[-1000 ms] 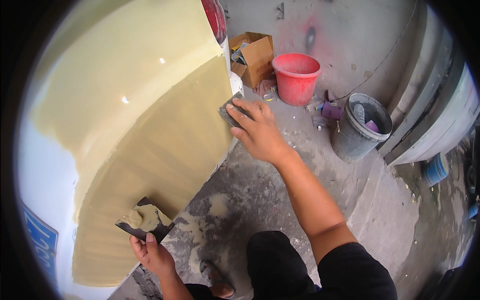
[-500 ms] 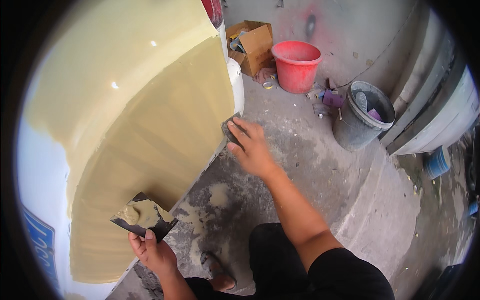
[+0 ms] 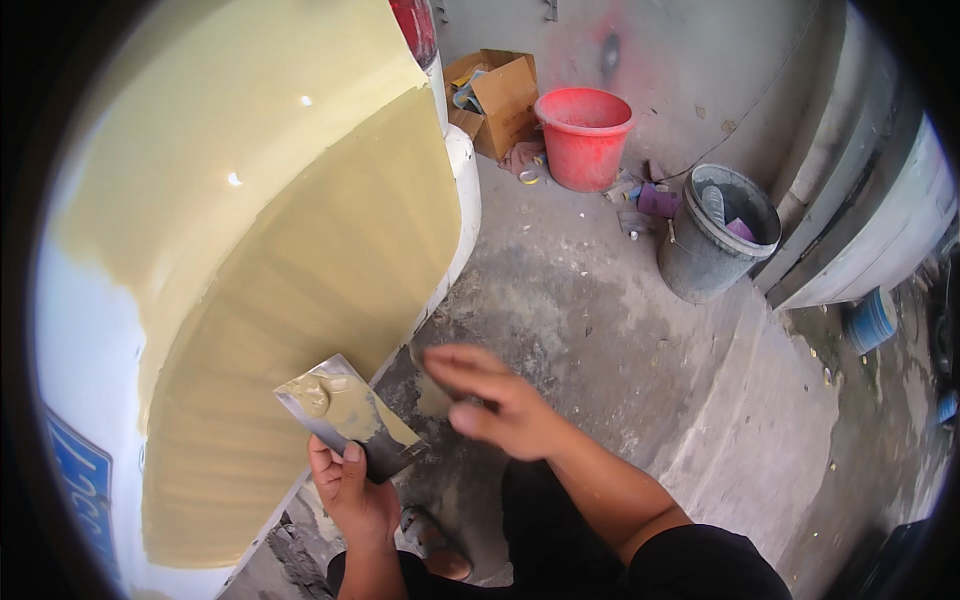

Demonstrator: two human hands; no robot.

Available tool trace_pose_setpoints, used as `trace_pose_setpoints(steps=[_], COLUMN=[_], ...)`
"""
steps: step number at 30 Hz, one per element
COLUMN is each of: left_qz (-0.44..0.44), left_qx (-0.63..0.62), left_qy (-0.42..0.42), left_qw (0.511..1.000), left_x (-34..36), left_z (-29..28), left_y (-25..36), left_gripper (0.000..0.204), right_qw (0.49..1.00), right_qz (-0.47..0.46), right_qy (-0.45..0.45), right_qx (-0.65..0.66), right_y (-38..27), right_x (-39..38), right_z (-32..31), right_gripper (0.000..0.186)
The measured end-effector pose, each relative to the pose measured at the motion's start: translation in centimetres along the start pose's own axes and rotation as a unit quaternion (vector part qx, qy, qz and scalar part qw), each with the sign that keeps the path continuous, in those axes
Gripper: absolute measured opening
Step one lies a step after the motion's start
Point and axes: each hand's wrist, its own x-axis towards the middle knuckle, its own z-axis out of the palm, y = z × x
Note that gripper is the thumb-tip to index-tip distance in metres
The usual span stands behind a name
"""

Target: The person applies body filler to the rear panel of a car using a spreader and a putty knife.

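Observation:
My left hand (image 3: 355,495) grips a dark flat putty board (image 3: 385,455) by its near edge. A lump of tan putty (image 3: 315,398) and a smeared layer lie on its top. My right hand (image 3: 495,405) is just right of the board, blurred, fingers and thumb pinched around a small dark putty spreader that barely shows in the smear. To the left is a white car body panel with a wide tan putty area (image 3: 330,240) marked by fan-like strokes. Above it spreads a paler yellowish coat (image 3: 230,90).
A red bucket (image 3: 585,150) and an open cardboard box (image 3: 507,105) stand by the far wall. Right of them is a grey bucket (image 3: 700,265) with things inside, near pale curved panels (image 3: 860,245). A blue can (image 3: 872,322) lies farther right. Putty spots mark the concrete floor (image 3: 610,360).
My right hand has come off the panel's right edge and moved down toward me, near the board. My left hand has lifted the board slightly to the right and tilted it.

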Motion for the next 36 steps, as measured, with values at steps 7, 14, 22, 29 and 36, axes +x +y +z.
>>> trace_pose_setpoints(steps=[7, 14, 22, 29, 36], left_qz=[0.020, 0.051, 0.056, 0.068, 0.074], left_qx=[-0.024, 0.015, 0.027, 0.024, 0.025], left_qy=[-0.020, -0.001, 0.022, 0.007, 0.011], left_qw=[0.999, 0.999, 0.998, 0.997, 0.997], left_x=[-0.3, -0.3, -0.7, -0.4, -0.7], left_z=[1.7, 0.2, -1.5, -1.8, -1.4], left_y=[1.4, 1.5, 2.2, 2.5, 2.4], left_gripper=[0.045, 0.040, 0.041, 0.039, 0.039], right_qw=[0.937, 0.807, 0.825, 0.826, 0.838], right_qz=[-0.089, -0.080, -0.013, -0.078, -0.003], right_qy=[-0.054, 0.271, 0.226, 0.212, 0.260], right_qx=[-0.332, -0.518, -0.518, -0.516, -0.480], right_y=[1.4, -3.5, -8.0, -7.4, -7.4], right_x=[-0.4, 15.3, 17.1, 14.9, 17.7], right_z=[-1.8, -9.6, 0.0, 1.1, -5.5], right_gripper=[0.045, 0.048, 0.048, 0.048, 0.048])
